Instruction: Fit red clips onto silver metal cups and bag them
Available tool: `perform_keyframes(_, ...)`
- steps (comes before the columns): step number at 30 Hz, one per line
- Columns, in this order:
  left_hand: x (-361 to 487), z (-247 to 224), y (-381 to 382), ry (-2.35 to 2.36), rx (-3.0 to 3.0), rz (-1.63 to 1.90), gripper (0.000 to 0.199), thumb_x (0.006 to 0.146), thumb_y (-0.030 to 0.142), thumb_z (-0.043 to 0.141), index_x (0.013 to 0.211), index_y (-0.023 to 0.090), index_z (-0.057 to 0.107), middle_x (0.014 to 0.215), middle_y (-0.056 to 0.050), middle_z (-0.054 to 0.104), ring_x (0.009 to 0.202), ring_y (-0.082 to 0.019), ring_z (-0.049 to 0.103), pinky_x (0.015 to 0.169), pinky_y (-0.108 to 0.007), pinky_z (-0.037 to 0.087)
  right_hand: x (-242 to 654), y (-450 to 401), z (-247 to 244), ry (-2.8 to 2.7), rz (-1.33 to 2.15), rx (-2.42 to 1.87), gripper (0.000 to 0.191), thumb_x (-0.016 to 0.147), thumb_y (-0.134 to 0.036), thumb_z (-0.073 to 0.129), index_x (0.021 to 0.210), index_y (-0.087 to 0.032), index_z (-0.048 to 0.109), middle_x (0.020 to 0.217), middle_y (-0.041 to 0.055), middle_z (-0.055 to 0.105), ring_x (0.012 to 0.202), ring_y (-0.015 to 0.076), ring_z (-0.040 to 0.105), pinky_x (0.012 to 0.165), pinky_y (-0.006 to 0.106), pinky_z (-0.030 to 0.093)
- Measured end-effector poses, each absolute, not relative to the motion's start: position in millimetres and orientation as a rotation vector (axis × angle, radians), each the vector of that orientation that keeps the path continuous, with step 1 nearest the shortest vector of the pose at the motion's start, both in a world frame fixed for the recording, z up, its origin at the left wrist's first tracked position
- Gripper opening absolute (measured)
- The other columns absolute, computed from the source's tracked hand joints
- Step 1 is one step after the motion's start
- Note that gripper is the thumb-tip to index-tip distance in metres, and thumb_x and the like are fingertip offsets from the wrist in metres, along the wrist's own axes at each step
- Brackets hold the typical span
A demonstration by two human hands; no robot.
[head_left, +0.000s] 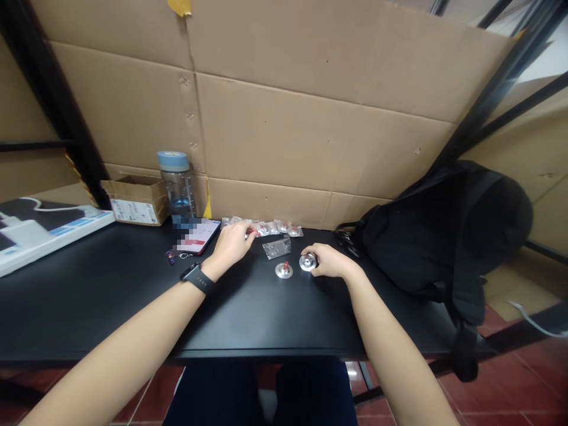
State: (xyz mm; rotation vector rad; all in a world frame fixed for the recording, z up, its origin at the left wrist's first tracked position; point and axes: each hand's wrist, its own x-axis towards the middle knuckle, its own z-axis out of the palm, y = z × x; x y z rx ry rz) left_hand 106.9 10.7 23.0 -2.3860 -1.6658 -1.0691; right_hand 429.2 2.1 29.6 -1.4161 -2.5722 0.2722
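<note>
Right of the frame's centre, the right hand point(329, 261) is clamped on a disc point(307, 263); it may slip, because only its edge seems held, and hit the second disc point(284, 271) at centre. Left of centre, the left hand point(233, 244) reaches the packets point(284, 227), its grip I cannot tell; a careless pull could scatter them. At left, the box point(138, 198) has unreadable print

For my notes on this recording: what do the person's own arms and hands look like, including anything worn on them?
Both the left hand and the right hand are bare, without gloves. No sleeves show on the forearms. On the left wrist is a dark watch with a black strap that has a row of small holes; the right wrist has nothing on it.
</note>
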Motion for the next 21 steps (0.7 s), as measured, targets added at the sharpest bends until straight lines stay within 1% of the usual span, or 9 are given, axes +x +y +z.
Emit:
perform_keyframes(2,106.6,23.4,10.5,-1.684,-2.39,-1.09,0.02,0.096,0.032,0.056,0.1,0.022,0.073,0.104,-0.006,0.078,0.097,-0.025,0.071,0.087,-0.035,0.05,428.9,2.0,29.5,-2.562,0.222,-1.465,0.058,0.059,-0.017,0.082,0.116,-0.026,0.073,0.108,0.0056,0.072,0.1,0.026,0.066,0.088,0.032,0.048)
perform_keyframes(4,106.6,23.9,9.9,-1.683,-2.404,-1.127,0.02,0.095,0.035,0.058,0.098,0.022,0.073,0.102,-0.006,0.079,0.096,-0.025,0.072,0.085,-0.034,0.05,427.2,1.8,29.5,-2.533,0.123,-1.543,0.053,0.06,-0.022,0.083,0.111,-0.028,0.074,0.108,0.0049,0.072,0.1,0.0276,0.066,0.08,0.031,0.048)
perform_keyframes(6,107.9,25.7,7.8,-1.677,-2.411,-1.192,0.019,0.094,0.036,0.06,0.096,0.022,0.073,0.1,-0.006,0.079,0.094,-0.025,0.072,0.084,-0.034,0.05,424.2,1.3,29.8,-2.494,0.008,-1.581,0.047,0.06,-0.025,0.085,0.105,-0.028,0.076,0.108,0.0057,0.071,0.099,0.0284,0.066,0.074,0.03,0.047)
perform_keyframes(8,111.1,29.4,3.5,-1.673,-2.414,-1.268,0.017,0.092,0.035,0.062,0.092,0.022,0.072,0.098,-0.005,0.079,0.092,-0.024,0.073,0.082,-0.033,0.051,420.5,0.5,30.6,-2.452,-0.069,-1.552,0.042,0.06,-0.026,0.085,0.101,-0.026,0.076,0.106,0.0069,0.069,0.099,0.028,0.065,0.073,0.03,0.047)
perform_keyframes(10,115.7,34.6,-2.6,-1.651,-2.42,-1.336,0.015,0.091,0.033,0.062,0.088,0.021,0.071,0.097,-0.004,0.079,0.091,-0.024,0.072,0.082,-0.032,0.051,416.5,-0.5,32.0,-2.388,-0.074,-1.476,0.04,0.062,-0.027,0.084,0.101,-0.025,0.076,0.106,0.0066,0.068,0.1,0.0268,0.064,0.075,0.03,0.048)
perform_keyframes(12,120.9,39.5,-9.1,-1.609,-2.428,-1.382,0.014,0.09,0.03,0.062,0.083,0.021,0.07,0.096,-0.003,0.079,0.091,-0.024,0.072,0.083,-0.031,0.051,412.5,-1.6,34.1,-2.293,-0.001,-1.375,0.041,0.065,-0.028,0.082,0.105,-0.025,0.075,0.106,0.0052,0.067,0.096,0.0237,0.064,0.077,0.03,0.049)
perform_keyframes(15,127.8,42.9,-16.1,-1.54,-2.446,-1.435,0.012,0.088,0.027,0.064,0.081,0.02,0.069,0.093,-0.002,0.079,0.088,-0.023,0.072,0.083,-0.03,0.051,406.4,-3.8,38.3,-2.154,0.147,-1.166,0.044,0.068,-0.026,0.079,0.111,-0.023,0.073,0.103,0.004,0.066,0.082,0.0177,0.061,0.077,0.03,0.051)
perform_keyframes(18,133.3,41.3,-18.9,-1.478,-2.496,-1.491,0.011,0.089,0.029,0.066,0.09,0.021,0.073,0.094,-0.001,0.079,0.089,-0.022,0.073,0.084,-0.03,0.052,399.4,-7.0,40.8,-2.068,0.282,-0.982,0.045,0.069,-0.024,0.077,0.113,-0.022,0.072,0.101,0.0043,0.066,0.078,0.0156,0.058,0.076,0.03,0.051)
perform_keyframes(21,138.4,39.3,-21.0,-1.443,-2.544,-1.523,0.016,0.09,0.035,0.069,0.098,0.023,0.076,0.098,-0.002,0.08,0.093,-0.023,0.074,0.087,-0.032,0.053,390.3,-9.5,38.6,-1.981,0.48,-0.898,0.046,0.069,-0.026,0.078,0.115,-0.023,0.072,0.103,0.0045,0.066,0.078,0.015,0.059,0.069,0.028,0.049)
